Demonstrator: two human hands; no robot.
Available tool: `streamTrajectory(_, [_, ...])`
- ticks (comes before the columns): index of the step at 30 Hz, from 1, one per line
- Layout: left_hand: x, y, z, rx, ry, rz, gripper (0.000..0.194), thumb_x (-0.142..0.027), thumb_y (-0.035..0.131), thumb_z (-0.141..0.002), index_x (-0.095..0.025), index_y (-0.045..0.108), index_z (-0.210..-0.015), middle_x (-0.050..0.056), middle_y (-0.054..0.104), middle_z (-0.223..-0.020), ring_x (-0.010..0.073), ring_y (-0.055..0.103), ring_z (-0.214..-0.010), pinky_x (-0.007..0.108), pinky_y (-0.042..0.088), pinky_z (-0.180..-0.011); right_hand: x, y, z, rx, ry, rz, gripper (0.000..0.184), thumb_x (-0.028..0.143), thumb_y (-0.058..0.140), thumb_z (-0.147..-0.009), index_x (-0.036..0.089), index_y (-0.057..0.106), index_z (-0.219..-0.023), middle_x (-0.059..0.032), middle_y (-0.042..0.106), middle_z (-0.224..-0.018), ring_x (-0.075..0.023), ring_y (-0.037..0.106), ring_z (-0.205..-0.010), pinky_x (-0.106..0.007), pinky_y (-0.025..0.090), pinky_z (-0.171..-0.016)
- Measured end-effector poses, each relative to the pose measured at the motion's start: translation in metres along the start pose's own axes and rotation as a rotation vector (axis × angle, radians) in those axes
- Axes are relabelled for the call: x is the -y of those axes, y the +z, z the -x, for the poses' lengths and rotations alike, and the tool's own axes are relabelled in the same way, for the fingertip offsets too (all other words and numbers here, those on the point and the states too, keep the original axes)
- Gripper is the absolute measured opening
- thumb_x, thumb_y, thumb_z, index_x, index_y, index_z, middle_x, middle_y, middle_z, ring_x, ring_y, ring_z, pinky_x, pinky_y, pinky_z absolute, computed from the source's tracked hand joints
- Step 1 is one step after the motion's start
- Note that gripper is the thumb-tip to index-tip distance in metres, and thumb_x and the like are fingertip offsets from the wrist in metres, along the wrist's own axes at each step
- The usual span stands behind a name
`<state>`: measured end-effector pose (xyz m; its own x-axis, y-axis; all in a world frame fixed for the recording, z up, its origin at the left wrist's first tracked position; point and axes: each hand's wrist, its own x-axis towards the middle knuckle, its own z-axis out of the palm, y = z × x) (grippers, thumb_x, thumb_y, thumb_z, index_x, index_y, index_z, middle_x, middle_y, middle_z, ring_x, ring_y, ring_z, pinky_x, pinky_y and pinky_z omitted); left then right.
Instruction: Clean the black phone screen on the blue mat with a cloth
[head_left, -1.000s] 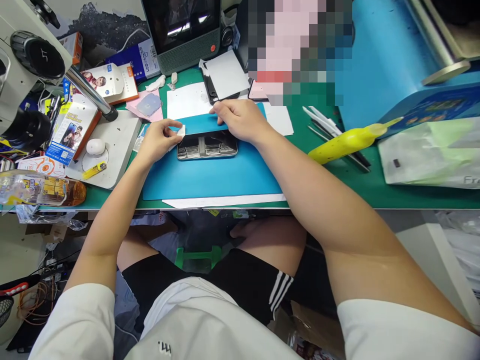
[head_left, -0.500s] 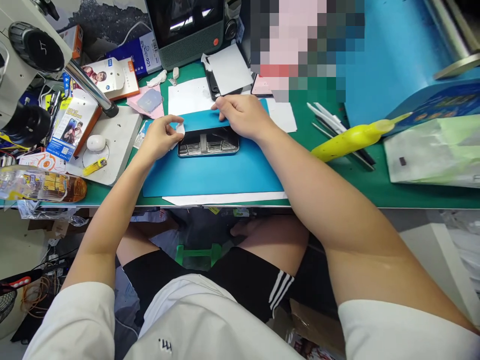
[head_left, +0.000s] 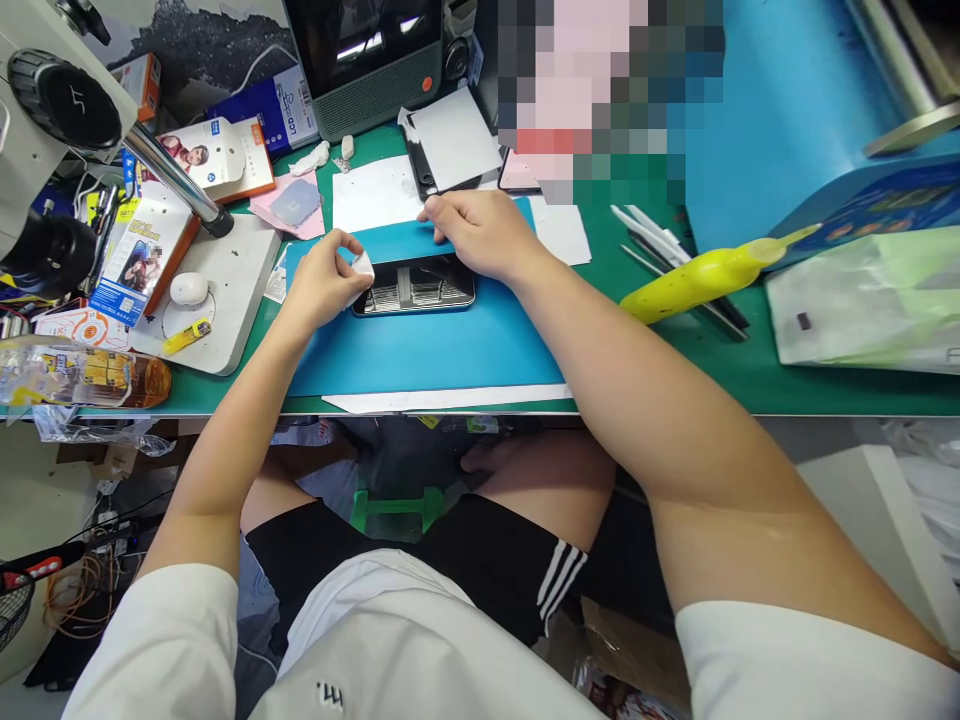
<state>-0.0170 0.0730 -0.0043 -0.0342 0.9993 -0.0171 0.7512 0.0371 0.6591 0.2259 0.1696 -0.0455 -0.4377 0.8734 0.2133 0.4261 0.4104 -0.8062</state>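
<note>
A smartphone [head_left: 416, 292] with a glossy black face lies on the blue mat [head_left: 420, 355], reflecting lights. My left hand [head_left: 326, 275] pinches a small white wipe [head_left: 364, 268] between thumb and fingers at the phone's left end. Over the phone's far right corner, my right hand [head_left: 480, 232] is closed, with thumb and fingers curled together. What those fingers hold, if anything, is hidden.
A microscope stand [head_left: 247, 300] and phone accessory boxes [head_left: 139, 265] crowd the left, with a drink bottle [head_left: 90, 370] near the edge. Behind the mat are papers [head_left: 375, 195] and a screen [head_left: 367, 60]. A yellow squeeze bottle [head_left: 697, 280], tweezers and a blue machine [head_left: 780, 120] stand right.
My left hand has shifted slightly, and the white wipe now shows more at the phone's left end. My right hand stays in nearly the same place beside the phone.
</note>
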Motion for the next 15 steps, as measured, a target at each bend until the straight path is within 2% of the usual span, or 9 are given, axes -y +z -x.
streamTrajectory(2, [0.002, 0.001, -0.016, -0.036, 0.017, -0.076, 0.034, -0.024, 0.081, -0.075, -0.025, 0.065, -0.105, 0.001, 0.067, -0.084, 0.0266, 0.067, -0.095, 0.04, 0.055, -0.086, 0.001, -0.001, 0.001, 0.005, -0.012, 0.001, 0.064, 0.08, 0.043, -0.106, 0.027, 0.068, -0.079, -0.0069, 0.082, -0.093, -0.0323, 0.075, -0.102, -0.044, 0.055, -0.09])
streamTrajectory(4, [0.001, -0.001, -0.03, -0.029, -0.028, -0.15, 0.042, -0.026, 0.086, -0.072, -0.025, 0.066, -0.109, 0.004, 0.067, -0.096, 0.0313, 0.063, -0.11, 0.045, 0.054, -0.097, 0.001, -0.001, 0.001, 0.0, -0.021, -0.007, 0.064, 0.08, 0.044, -0.106, 0.027, 0.068, -0.077, -0.0072, 0.081, -0.093, -0.0321, 0.076, -0.101, -0.044, 0.055, -0.091])
streamTrajectory(7, [-0.01, -0.008, -0.041, 0.055, -0.118, -0.251, 0.054, -0.038, 0.09, -0.072, -0.027, 0.066, -0.119, 0.008, 0.067, -0.111, 0.037, 0.056, -0.128, 0.05, 0.051, -0.107, -0.001, 0.0, -0.001, -0.019, -0.033, -0.042, 0.067, 0.082, 0.043, -0.105, 0.027, 0.069, -0.077, -0.0071, 0.081, -0.092, -0.0311, 0.076, -0.098, -0.043, 0.056, -0.091])
streamTrajectory(10, [-0.027, -0.01, -0.045, 0.161, -0.158, -0.359, 0.065, -0.052, 0.089, -0.075, -0.028, 0.064, -0.131, 0.01, 0.066, -0.126, 0.0383, 0.051, -0.137, 0.051, 0.048, -0.114, -0.003, 0.003, -0.002, -0.03, -0.033, -0.096, 0.074, 0.088, 0.038, -0.103, 0.026, 0.074, -0.083, -0.0071, 0.08, -0.089, -0.0301, 0.076, -0.097, -0.043, 0.056, -0.091])
streamTrajectory(15, [-0.048, 0.012, -0.053, 0.171, -0.154, -0.432, 0.078, -0.054, 0.091, -0.073, -0.027, 0.062, -0.14, 0.013, 0.057, -0.15, 0.041, 0.049, -0.144, 0.054, 0.046, -0.118, -0.004, 0.004, -0.002, -0.067, 0.007, -0.184, 0.087, 0.096, 0.029, -0.098, 0.025, 0.079, -0.095, -0.0068, 0.078, -0.09, -0.0265, 0.076, -0.094, -0.041, 0.057, -0.088])
